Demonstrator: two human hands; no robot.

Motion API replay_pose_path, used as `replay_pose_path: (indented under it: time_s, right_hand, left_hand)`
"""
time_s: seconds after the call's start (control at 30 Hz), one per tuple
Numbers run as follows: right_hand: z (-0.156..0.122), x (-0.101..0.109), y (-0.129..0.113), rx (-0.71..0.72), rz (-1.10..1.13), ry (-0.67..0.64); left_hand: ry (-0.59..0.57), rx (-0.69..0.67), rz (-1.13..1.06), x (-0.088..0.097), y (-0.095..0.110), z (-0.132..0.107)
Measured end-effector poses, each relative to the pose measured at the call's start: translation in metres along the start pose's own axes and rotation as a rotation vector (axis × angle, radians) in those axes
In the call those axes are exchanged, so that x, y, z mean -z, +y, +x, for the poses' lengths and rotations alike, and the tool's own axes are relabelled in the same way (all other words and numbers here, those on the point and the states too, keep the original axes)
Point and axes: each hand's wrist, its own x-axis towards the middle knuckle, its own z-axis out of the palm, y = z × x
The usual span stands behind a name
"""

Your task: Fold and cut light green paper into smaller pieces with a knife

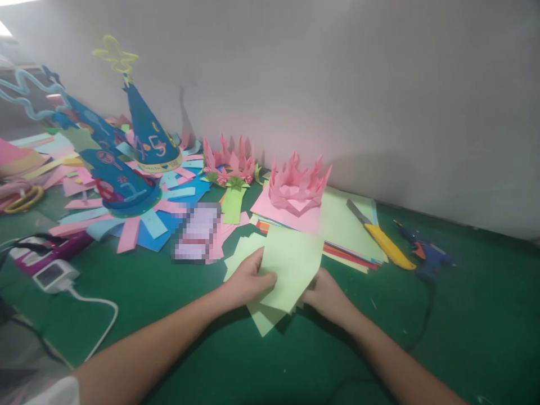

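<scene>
We hold a light green sheet [291, 264] just above the green table [169, 315], in front of the stack of coloured paper [350, 230]. Our left hand [248, 281] pinches its left edge, thumb on top and fingers curled beneath. Our right hand [327, 295] is closed on the lower right edge, its fingers tucked under the sheet and out of sight. A second green piece [264, 322] lies under it, touching the table.

The work in hand looks like lining the sheet up for a fold. To do it well, we judge that both grips should be light and close to the edges, so the paper does not crease where we do not want it. We should bring the corners together before pressing, and lay the sheet flat on a bare part of the table rather than over the loose piece below. The yellow knife [386, 243] and the blue glue gun [424, 257] lie well apart to the right, and our right elbow should stay away from them.
</scene>
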Motion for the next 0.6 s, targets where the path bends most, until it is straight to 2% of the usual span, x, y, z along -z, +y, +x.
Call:
replay_pose_path:
  time_s: [0.1,0.23,0.33,0.4,0.53,0.6]
  right_hand:
    - [0.0015,0.0011,-0.0002,0.004,0.082,-0.005]
    - [-0.0004,0.0003,-0.0052,-0.01,0.17,-0.086]
    - [-0.0023,-0.0013,-0.0076,-0.02,0.151,-0.036]
    - [-0.0023,-0.0018,-0.0062,-0.043,0.136,0.056]
    - [-0.0005,-0.0007,-0.0009,-0.055,0.106,0.317]
    - [-0.0001,0.0001,0.0003,-0.063,0.066,0.379]
  left_hand:
    - [-0.025,-0.014,0.0,-0.0021,-0.003,0.0007]
    - [-0.165,0.063,-0.123,-0.007,-0.0025,0.001]
    - [-0.187,0.093,-0.162,-0.0085,0.0,0.0014]
    - [-0.159,0.076,-0.166,-0.0071,0.0011,0.0016]
    - [0.034,-0.043,-0.003,-0.0014,0.0005,0.0026]
    - [0.1,-0.083,0.07,0.0004,-0.0001,0.0034]
